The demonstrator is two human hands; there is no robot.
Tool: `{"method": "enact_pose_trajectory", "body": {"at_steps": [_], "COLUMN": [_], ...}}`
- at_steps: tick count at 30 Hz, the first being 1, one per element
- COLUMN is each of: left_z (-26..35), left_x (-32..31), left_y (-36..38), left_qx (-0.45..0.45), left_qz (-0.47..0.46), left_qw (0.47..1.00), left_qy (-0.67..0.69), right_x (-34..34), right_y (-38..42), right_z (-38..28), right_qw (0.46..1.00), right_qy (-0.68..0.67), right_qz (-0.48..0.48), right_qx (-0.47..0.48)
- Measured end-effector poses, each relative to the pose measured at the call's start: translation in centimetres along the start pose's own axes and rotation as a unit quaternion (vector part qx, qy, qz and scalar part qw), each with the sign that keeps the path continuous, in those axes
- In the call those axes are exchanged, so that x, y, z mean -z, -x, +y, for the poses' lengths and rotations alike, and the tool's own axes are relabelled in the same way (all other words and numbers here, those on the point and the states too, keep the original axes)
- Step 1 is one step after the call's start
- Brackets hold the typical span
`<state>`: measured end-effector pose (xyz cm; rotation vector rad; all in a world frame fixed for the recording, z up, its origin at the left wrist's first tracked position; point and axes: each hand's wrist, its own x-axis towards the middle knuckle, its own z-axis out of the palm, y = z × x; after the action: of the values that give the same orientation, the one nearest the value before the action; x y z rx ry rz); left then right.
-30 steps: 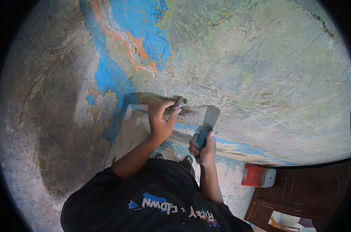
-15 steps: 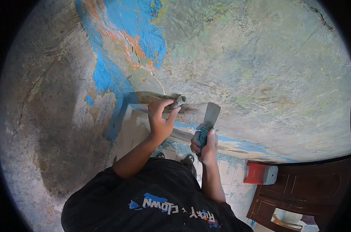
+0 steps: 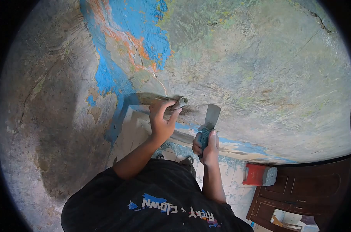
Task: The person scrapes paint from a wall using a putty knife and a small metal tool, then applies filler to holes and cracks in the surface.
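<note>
My left hand has its thumb and fingers at a short grey pipe stub by the wall, closed round its near side. The pipe's round open end faces right, and its other end is hidden. To the right, my right hand is wrapped round the teal handle of a putty knife. Its wide flat blade points up, apart from the pipe. Behind both hands is the scraped wall, grey with patches of blue and orange paint.
A second wall meets this one at a corner on the left. Below, a red stool stands on the tiled floor, beside a dark wooden cabinet. A crack runs through the wall at upper right.
The view has shifted very slightly. Both hands keep the same grip, with the putty knife and pipe in nearly the same places.
</note>
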<state>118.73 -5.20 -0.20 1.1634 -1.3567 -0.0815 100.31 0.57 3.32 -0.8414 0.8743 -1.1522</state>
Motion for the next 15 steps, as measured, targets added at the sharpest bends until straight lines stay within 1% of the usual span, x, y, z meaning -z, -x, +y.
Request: {"method": "enact_pose_trajectory", "body": {"at_steps": [3, 6, 9, 11, 15], "left_z": [0.0, 0.1, 0.2, 0.1, 0.0], "left_x": [0.0, -0.3, -0.3, -0.4, -0.6], "left_y": [-0.1, 0.0, 0.0, 0.1, 0.5], "left_qx": [-0.001, -0.005, 0.000, 0.009, 0.012], "left_qz": [-0.001, 0.004, 0.006, 0.007, 0.016], "left_qw": [1.000, 1.000, 1.000, 1.000, 1.000], "left_qy": [-0.008, -0.007, 0.002, 0.001, 0.015], "right_x": [0.1, 0.0, 0.2, -0.2, 0.6], "right_y": [0.0, 0.2, 0.0, -0.1, -0.1], "right_z": [0.1, -0.3, -0.4, -0.1, -0.3], "right_qw": [1.000, 1.000, 1.000, 1.000, 0.999], "right_qy": [-0.006, 0.000, 0.027, 0.017, 0.039], "right_qz": [-0.015, 0.004, -0.011, -0.008, 0.001], "right_qx": [-0.004, -0.010, 0.010, 0.018, 0.007]}}
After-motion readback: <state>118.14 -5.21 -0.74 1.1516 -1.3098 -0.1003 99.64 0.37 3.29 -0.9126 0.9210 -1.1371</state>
